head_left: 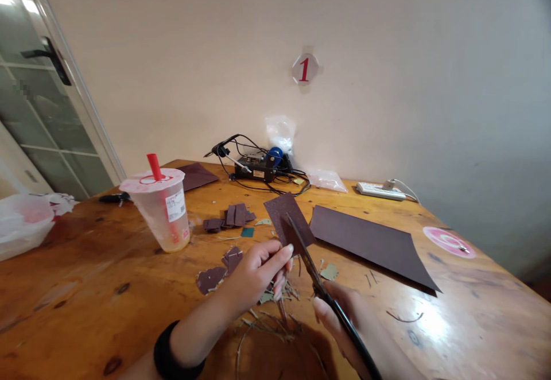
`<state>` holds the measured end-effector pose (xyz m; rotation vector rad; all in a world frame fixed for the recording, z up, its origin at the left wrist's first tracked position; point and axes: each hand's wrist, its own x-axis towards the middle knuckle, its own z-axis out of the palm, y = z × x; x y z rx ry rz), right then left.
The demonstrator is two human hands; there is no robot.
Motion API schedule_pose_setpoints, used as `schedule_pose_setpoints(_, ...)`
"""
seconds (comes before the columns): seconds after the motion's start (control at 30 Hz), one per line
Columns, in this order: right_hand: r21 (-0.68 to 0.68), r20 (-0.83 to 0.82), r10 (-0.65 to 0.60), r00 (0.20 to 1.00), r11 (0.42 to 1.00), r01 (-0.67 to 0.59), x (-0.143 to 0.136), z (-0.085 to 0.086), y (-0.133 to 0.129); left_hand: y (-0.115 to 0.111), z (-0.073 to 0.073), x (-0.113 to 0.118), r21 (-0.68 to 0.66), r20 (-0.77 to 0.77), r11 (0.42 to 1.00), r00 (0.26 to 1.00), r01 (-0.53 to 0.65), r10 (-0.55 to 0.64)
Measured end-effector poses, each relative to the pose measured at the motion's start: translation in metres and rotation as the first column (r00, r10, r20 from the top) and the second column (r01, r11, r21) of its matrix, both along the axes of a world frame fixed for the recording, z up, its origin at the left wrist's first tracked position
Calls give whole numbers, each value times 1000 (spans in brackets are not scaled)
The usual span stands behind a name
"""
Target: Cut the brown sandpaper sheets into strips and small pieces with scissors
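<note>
My left hand (258,268) pinches the lower edge of a small dark maroon piece of sandpaper (279,210), holding it above the table. In my right hand (344,311) is a pair of black-handled scissors (310,265), whose blades lie across the piece. Beneath my hands, thin cut strips (275,325) are scattered on the wood. Left of the piece lie several small cut rectangles (236,215) and irregular maroon scraps (212,279). A larger maroon sheet (370,239) rests to the right, its near corner curled.
On the left stands a plastic cup (159,219) with a red straw, beyond it another dark sheet (198,176). A black device with cables (256,167) sits by the wall. A power strip (381,190) is at back right, a white plastic bag (26,222) at far left.
</note>
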<state>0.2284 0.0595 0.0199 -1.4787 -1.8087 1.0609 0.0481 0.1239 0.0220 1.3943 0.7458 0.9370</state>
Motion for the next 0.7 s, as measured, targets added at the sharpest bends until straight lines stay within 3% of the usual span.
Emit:
schedule_pose_setpoints(0.2,9,-138,49,989,999,-48,2,0,-1,-1,2,0,-18,-24,1000,1000,-5,5)
schedule_pose_setpoints(0.37,17,-45,36,998,999,-35,7,-5,-2,-6,5,3,14,-109,998,992,57,-55)
schedule_pose_setpoints(0.53,41,59,-70,996,997,67,5,-18,-3,-7,2,7,-11,-103,997,992,75,-76)
schedule_pose_setpoints(0.7,68,166,-61,984,996,51,3,-23,0,-7,0,9,-57,-66,994,993,93,-96)
